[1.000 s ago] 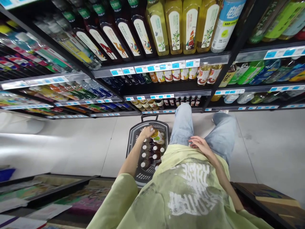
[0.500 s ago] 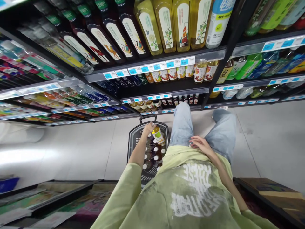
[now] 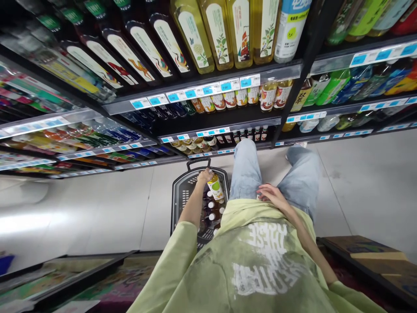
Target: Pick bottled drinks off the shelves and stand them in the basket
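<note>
My left hand (image 3: pixel 205 175) is closed round the cap end of a yellow bottle (image 3: pixel 215 187) with a white and green label. The bottle lies tilted over the far end of a dark basket (image 3: pixel 176 204) on the floor. Below it in the basket stand several dark bottles with white caps (image 3: pixel 211 216), partly hidden by my left arm and shirt. My right hand (image 3: pixel 269 192) rests by my lap at the hem of my shirt, its fingers apart and nothing seen in them.
In front rise drink shelves (image 3: pixel 208 90) with price tags along their edges. The basket's handle (image 3: pixel 198 163) points toward the lowest shelf. Cardboard boxes (image 3: pixel 365 248) stand behind me on the right, and a low rack (image 3: pixel 125 261) on the left.
The view has shifted slightly. My left hand still holds the yellow bottle over the basket, and the arm now covers more of the bottles there. My right hand stays at my lap.
</note>
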`<state>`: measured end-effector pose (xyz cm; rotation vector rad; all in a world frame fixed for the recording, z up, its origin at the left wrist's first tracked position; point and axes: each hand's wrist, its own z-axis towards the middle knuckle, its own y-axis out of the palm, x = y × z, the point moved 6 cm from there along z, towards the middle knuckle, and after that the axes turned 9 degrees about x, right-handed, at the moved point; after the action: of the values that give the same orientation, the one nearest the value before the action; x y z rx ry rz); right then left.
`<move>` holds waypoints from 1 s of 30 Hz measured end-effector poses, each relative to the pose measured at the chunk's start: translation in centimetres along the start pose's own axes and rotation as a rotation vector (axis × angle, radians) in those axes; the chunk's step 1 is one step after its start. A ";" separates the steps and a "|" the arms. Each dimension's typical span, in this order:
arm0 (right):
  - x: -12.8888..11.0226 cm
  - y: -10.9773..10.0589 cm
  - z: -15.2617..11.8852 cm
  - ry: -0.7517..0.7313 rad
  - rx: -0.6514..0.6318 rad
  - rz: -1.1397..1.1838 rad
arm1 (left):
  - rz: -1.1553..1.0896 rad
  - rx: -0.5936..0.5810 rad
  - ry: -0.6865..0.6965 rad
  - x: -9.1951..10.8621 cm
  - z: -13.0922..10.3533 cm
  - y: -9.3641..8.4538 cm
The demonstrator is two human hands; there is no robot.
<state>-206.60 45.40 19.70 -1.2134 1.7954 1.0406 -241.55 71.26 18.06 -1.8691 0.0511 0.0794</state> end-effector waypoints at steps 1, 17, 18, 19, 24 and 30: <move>0.0 0.0 0.0 0.000 0.004 0.002 | 0.001 0.015 0.001 0.0 -0.1 -0.1; -0.3 0.0 0.1 -0.026 0.020 0.005 | -0.122 0.266 0.241 1.1 -5.3 -3.0; -0.3 0.0 0.1 -0.027 0.021 0.006 | -0.146 0.292 0.262 0.8 -5.9 -3.0; -0.3 0.0 0.1 -0.029 0.021 0.007 | -0.165 0.301 0.290 0.6 -6.5 -2.8; -0.4 0.0 0.0 -0.045 0.011 -0.012 | -0.187 0.198 0.465 -0.2 -9.4 0.1; -0.2 0.1 0.1 -0.050 -0.011 -0.049 | -0.165 0.187 0.426 0.9 -9.2 0.7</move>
<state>-206.65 45.64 19.86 -1.2211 1.7161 1.0452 -240.45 62.25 19.98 -1.6681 0.1906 -0.4251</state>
